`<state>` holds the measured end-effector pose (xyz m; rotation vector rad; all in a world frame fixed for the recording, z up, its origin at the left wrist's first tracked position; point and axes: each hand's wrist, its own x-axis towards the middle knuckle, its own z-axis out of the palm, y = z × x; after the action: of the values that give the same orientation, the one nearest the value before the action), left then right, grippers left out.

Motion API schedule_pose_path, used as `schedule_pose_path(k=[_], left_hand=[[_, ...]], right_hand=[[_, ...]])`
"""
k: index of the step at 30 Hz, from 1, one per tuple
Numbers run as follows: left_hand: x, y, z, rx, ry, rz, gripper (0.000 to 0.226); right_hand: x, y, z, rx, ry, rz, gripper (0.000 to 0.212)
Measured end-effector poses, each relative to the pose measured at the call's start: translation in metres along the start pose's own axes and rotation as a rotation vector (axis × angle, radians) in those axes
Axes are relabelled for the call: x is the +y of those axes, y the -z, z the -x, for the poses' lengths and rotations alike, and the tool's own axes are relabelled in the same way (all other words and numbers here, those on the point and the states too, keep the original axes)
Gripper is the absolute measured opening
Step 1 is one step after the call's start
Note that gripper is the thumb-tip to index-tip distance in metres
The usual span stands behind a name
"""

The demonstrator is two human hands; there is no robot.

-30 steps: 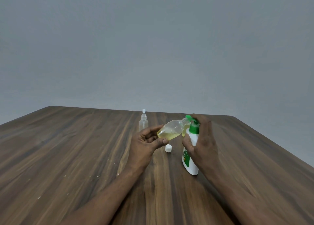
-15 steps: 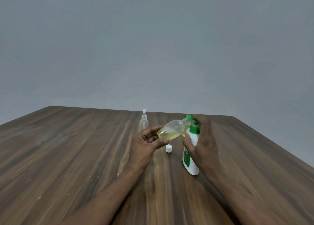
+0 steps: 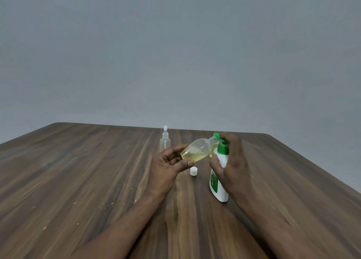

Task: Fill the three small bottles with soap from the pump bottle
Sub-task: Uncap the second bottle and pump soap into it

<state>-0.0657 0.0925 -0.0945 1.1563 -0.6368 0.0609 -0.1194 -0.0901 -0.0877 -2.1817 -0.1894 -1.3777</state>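
Observation:
My left hand (image 3: 168,165) holds a small clear bottle (image 3: 197,150) tilted on its side, its open neck up against the green spout of the pump bottle (image 3: 219,172). Yellowish soap lies in the small bottle's lower half. My right hand (image 3: 232,161) wraps round the white pump bottle's neck, with fingers over the green pump head. The pump bottle stands on the wooden table (image 3: 97,180). A white cap (image 3: 193,170) lies on the table between my hands. A small clear spray bottle (image 3: 165,141) stands upright behind my left hand. A bit of yellow shows behind the pump bottle; what it is I cannot tell.
The table's far edge runs just behind the bottles, and its right edge slants down toward the near right. A plain grey wall fills the background. Small pale specks dot the wood on the near left.

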Motion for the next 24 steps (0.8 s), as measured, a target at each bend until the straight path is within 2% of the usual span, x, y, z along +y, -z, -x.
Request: schedule_pose_path(k=[8, 18, 24], left_hand=[[-0.0005, -0.0006, -0.0011, 0.007, 0.007, 0.010, 0.046], [-0.0016, -0.0003, -0.0005, 0.007, 0.004, 0.008, 0.046], [-0.0015, -0.0003, -0.0011, 0.007, 0.004, 0.004, 0.047]], right_hand=[[0.0009, 0.0016, -0.0004, -0.003, 0.001, 0.001, 0.061], [0.0016, 0.0012, -0.0005, -0.005, 0.008, 0.012, 0.053], [0.0006, 0.0010, -0.0002, 0.001, -0.004, 0.015, 0.062]])
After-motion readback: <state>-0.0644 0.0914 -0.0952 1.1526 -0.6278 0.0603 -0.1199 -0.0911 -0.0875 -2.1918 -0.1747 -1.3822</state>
